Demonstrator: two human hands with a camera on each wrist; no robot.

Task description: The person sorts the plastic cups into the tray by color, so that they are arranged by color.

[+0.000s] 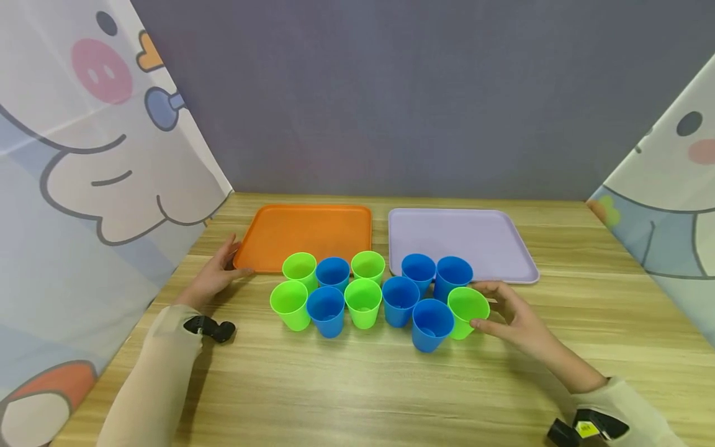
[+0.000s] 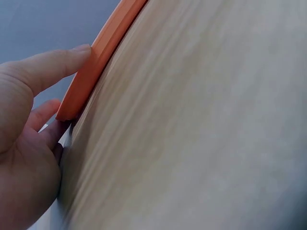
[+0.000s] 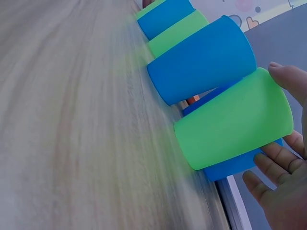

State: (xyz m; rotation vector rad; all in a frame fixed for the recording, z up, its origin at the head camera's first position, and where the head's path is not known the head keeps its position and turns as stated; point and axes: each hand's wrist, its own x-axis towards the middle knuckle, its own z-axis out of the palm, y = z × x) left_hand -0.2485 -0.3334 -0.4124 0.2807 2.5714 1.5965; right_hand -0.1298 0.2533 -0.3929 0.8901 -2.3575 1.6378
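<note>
My left hand is at the near left corner of an orange tray, its thumb against the front edge and the other fingers along the left side. In the left wrist view the thumb touches the orange tray's rim. At the right end of a group of cups, my right hand holds a green cup near its rim, thumb in front and fingers behind. That green cup stands upright beside a blue cup, with another blue cup behind it.
Several more green cups and blue cups stand upright, close together, in front of the trays. A lilac tray lies to the right of the orange one. A grey wall rises behind the wooden table.
</note>
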